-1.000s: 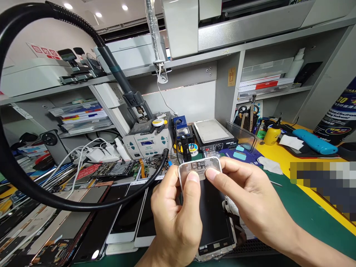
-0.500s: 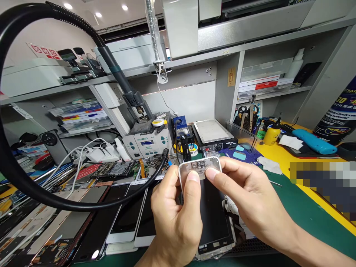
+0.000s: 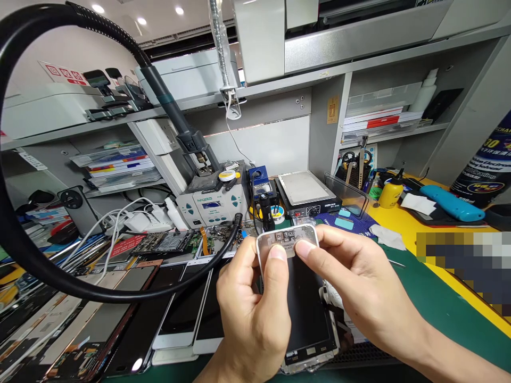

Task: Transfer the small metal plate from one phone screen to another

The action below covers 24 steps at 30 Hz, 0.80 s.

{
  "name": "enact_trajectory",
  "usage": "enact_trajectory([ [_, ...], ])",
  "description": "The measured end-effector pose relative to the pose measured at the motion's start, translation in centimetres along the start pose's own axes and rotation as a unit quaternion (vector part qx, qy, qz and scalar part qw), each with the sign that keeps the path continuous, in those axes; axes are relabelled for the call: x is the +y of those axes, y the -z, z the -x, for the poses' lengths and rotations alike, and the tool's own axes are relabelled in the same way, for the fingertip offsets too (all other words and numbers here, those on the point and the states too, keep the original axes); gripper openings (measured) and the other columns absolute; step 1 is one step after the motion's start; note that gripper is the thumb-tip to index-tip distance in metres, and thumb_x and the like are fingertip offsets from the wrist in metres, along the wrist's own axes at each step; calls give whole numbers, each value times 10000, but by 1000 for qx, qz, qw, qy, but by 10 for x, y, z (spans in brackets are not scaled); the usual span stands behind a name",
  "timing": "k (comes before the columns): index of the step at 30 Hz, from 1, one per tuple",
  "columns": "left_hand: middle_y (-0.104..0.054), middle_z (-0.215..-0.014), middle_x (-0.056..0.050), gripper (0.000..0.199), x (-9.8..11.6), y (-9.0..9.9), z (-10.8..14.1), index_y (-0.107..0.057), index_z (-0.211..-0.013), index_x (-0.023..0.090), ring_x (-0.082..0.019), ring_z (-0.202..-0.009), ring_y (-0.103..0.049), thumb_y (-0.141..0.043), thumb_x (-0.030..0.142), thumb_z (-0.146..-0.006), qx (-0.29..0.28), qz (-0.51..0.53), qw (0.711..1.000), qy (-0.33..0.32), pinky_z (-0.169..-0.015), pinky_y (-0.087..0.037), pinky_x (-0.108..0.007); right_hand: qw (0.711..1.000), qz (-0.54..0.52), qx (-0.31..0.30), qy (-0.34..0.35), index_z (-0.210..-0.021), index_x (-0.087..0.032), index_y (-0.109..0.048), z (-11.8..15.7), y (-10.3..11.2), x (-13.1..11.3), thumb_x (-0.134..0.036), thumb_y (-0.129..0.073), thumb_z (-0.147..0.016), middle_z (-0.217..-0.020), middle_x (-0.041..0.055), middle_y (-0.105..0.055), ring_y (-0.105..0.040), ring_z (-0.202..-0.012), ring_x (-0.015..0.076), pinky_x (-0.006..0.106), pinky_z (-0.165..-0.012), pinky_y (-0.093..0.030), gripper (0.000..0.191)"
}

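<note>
A phone with a black front and pale metal rim stands tilted, its top end away from me. Across that top end lies a thin, printed metal blade. My left hand is closed round the phone's left edge, with the thumb pressing on the blade. From the other side, my right hand pinches the blade at the upper right corner, thumb on top; its other fingers curl behind the phone, partly hidden. Exposed parts show along the phone's lower edge.
Several phones and screens lie in a row at left. A black hose loops over them from a hot-air station. Behind stands a heating plate. At right are a yellow bottle and a blue-handled tool.
</note>
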<state>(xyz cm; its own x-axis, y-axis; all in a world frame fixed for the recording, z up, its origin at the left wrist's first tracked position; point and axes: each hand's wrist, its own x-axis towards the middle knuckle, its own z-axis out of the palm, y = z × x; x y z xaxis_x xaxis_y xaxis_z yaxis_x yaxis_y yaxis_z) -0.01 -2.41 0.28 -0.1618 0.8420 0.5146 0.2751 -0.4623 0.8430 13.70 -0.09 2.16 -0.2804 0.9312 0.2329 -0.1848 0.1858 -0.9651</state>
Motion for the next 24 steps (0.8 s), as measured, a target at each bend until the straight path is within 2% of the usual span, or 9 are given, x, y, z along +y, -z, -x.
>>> enact_trajectory([
  [24, -422, -660, 55, 295, 1, 1, 1, -488, -750, 203, -97, -590, -360, -501, 319, -1021, 4, -4, 1000, -7, -534, -339, -223, 1000, -1, -3, -3, -758, -208, -588, 1, 0, 0, -386, -622, -950, -724, -12, -493, -438, -677, 150, 286, -743, -506, 264],
])
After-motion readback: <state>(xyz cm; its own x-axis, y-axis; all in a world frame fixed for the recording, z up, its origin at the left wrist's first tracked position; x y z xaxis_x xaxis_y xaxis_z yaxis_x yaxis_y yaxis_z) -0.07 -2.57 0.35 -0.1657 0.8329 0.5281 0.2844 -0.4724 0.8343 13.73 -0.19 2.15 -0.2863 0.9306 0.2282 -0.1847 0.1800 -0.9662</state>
